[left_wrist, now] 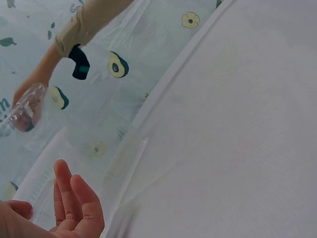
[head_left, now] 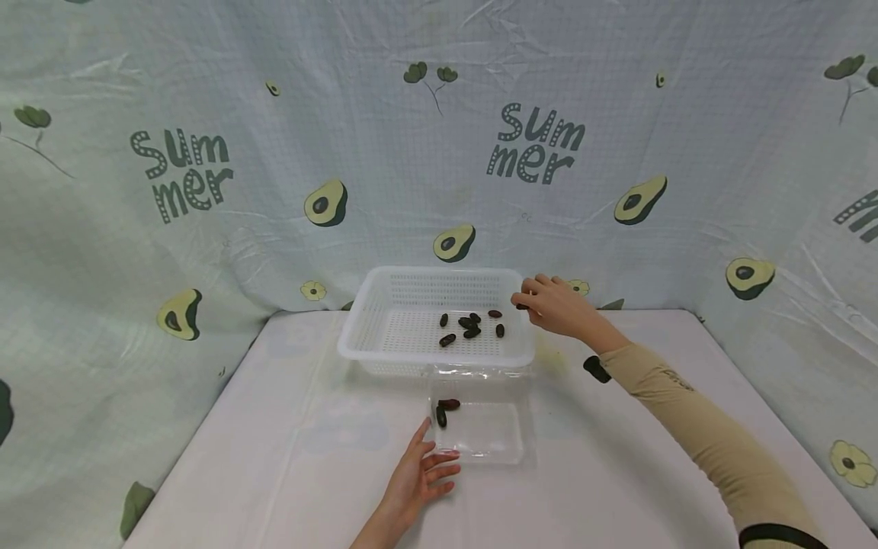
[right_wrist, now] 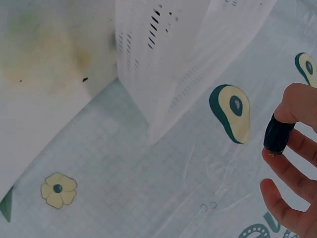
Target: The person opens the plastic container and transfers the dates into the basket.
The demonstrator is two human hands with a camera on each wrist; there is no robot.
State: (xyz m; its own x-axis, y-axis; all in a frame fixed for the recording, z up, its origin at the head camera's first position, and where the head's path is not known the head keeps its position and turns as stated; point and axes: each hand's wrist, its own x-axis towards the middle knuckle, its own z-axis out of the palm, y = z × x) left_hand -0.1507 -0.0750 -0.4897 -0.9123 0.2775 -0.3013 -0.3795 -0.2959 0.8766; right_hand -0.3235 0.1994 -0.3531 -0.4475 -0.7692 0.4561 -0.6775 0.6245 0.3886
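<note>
My right hand [head_left: 552, 305] pinches a dark, oblong grape [right_wrist: 279, 135] between thumb and fingers, above the right rim of a white perforated basket [head_left: 357, 335]. Several more dark grapes [head_left: 469, 323] lie scattered on the basket's floor, mostly in its right half. In front of the basket stands a clear plastic box [head_left: 487, 435]; inside, at its left, are a reddish grape [head_left: 449, 404] and a dark grape [head_left: 441, 416]. My left hand [head_left: 411, 476] rests at the box's front left corner, fingers loosely spread, with nothing in its grasp.
Everything stands on a white-covered table [head_left: 329, 457]. Behind and beside it hangs a pale cloth [head_left: 384, 152] printed with avocados and lettering. The box's clear lid [head_left: 480, 372] reaches the basket's front side. A black strap piece [head_left: 597, 369] hangs below the right sleeve.
</note>
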